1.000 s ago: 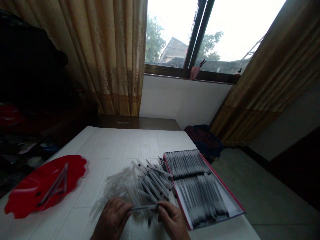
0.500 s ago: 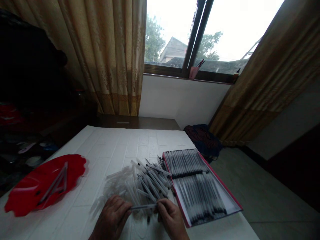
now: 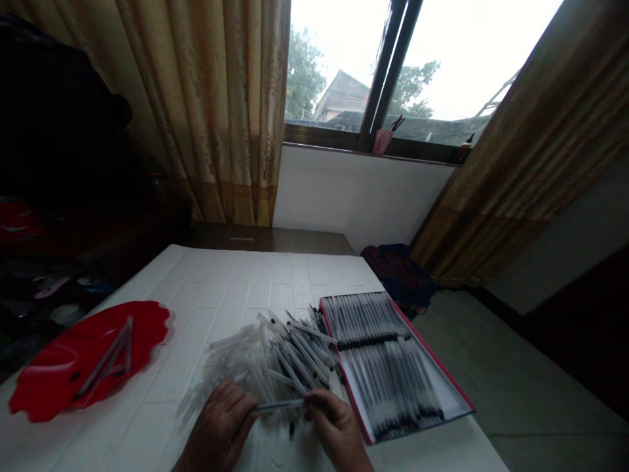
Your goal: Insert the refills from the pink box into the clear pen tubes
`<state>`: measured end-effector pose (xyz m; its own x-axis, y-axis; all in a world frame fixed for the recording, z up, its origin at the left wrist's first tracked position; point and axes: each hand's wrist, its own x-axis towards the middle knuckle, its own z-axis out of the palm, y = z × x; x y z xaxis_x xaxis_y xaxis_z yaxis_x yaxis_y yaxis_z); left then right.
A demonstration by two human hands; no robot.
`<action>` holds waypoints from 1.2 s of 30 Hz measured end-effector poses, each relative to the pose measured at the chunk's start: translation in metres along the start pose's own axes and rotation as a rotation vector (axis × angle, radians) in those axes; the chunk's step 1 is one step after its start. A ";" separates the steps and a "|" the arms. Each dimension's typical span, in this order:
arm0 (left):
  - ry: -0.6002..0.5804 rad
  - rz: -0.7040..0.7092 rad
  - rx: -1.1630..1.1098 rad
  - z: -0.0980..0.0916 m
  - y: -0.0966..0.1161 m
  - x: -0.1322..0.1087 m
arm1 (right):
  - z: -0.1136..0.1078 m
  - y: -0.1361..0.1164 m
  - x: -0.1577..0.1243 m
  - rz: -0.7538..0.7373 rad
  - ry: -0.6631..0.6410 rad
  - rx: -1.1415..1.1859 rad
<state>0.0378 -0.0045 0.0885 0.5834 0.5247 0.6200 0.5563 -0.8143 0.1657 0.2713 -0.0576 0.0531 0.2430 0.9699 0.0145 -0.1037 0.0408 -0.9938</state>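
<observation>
Between my two hands a slim pen (image 3: 279,406) lies level, its ends pinched in the fingers. My left hand (image 3: 220,419) is closed on its left end, and my right hand (image 3: 332,419) grips the right end between thumb and fingers. Just beyond the hands spreads a pile of clear plastic pen barrels (image 3: 236,360), with dark-filled pens (image 3: 299,354) heaped on its right side. Right of my right hand rests an open box (image 3: 455,387) with red edges, holding two rows of pens (image 3: 393,380) laid side by side.
A red wavy-edged plate (image 3: 49,373) with a few clear and dark pen parts on it stands on the left of the white table (image 3: 236,275). Dark cloth (image 3: 398,272) lies past the far right corner. A pink cup (image 3: 382,141) sits on the window sill.
My right thumb and fingers have shifted slightly on the pen's right end. The pen stays level between both hands, and the pile and box look the same.
</observation>
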 end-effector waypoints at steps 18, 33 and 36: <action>-0.017 -0.028 -0.018 0.002 0.001 -0.002 | 0.001 -0.002 0.000 0.015 -0.021 -0.059; 0.022 -0.022 -0.027 -0.001 0.004 0.002 | 0.001 -0.005 -0.001 0.008 -0.037 -0.096; 0.016 -0.018 -0.029 -0.001 0.004 0.002 | 0.002 -0.006 -0.001 0.014 -0.035 -0.113</action>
<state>0.0407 -0.0065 0.0912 0.5639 0.5357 0.6285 0.5493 -0.8116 0.1989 0.2699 -0.0589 0.0597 0.2085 0.9780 0.0025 0.0028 0.0019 -1.0000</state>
